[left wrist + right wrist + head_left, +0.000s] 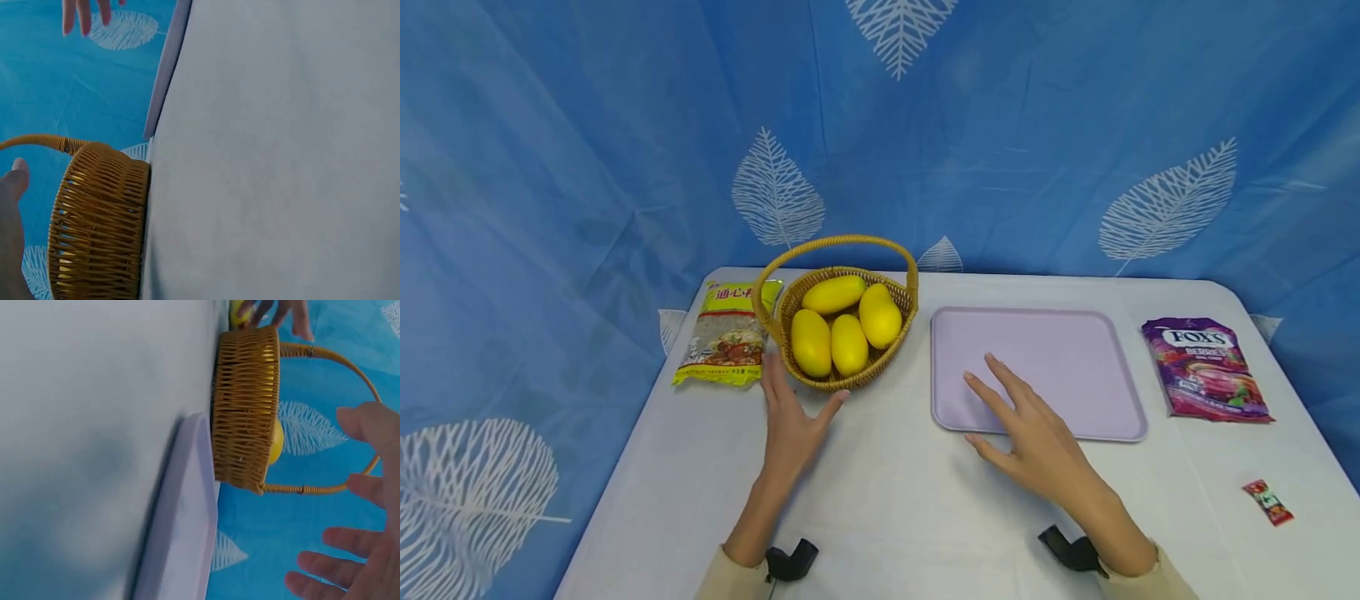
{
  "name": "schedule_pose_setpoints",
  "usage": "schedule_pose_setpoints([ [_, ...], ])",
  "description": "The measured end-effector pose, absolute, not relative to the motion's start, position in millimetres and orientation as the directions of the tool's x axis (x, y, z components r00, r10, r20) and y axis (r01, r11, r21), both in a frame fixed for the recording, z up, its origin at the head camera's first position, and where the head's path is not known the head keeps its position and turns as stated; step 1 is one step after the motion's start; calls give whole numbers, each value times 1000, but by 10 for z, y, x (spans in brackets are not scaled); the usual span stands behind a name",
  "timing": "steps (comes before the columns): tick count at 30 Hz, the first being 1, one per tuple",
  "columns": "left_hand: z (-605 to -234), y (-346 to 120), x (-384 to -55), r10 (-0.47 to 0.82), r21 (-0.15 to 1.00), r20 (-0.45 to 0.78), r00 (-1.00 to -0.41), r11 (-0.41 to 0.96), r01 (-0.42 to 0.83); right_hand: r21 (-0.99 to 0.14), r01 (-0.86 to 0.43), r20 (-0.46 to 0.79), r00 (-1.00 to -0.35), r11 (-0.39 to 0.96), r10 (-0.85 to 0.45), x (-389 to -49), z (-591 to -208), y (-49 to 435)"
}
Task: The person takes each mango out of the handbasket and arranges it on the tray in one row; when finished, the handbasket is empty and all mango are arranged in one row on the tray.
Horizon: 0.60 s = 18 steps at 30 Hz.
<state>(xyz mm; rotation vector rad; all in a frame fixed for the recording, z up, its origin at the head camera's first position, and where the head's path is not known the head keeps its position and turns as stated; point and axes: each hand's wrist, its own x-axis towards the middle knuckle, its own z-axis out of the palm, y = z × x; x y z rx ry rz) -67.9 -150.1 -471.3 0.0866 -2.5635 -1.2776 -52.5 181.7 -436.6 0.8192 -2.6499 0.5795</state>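
Note:
A wicker basket (889, 364) with a tall arched handle holds several yellow mangoes (811, 343). My left hand (792, 425) is at the basket's near left side, thumb and fingers spread, holding nothing; whether its fingertips touch the wicker I cannot tell. Over the near left part of a pale purple tray (1097, 367) hovers my right hand (1037, 437), fingers apart and nothing in them. The right wrist view shows that hand (369, 550) with the basket (247, 412) beyond it. In the left wrist view, the basket (100, 225) stands beside the left thumb (15, 181).
A yellow-edged food packet (726, 333) lies left of the basket. Right of the tray is a purple Fox's candy bag (1208, 371), with a small red wrapped candy (1268, 502) nearer the front. Behind the white table (895, 508) hangs a blue leaf-print cloth (985, 167).

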Motion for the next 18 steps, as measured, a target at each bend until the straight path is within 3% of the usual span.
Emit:
schedule_pose_setpoints([
  [6,-4816,-1409,-804,-238,853,192,-952,520,42,-380,-633,383,-771,674,-509,-864,-4326,1573],
  [18,-4988,-1369,-857,-288,870,245,-926,487,78,-555,-590,275,-795,586,-541,-1567,-4216,1031],
])
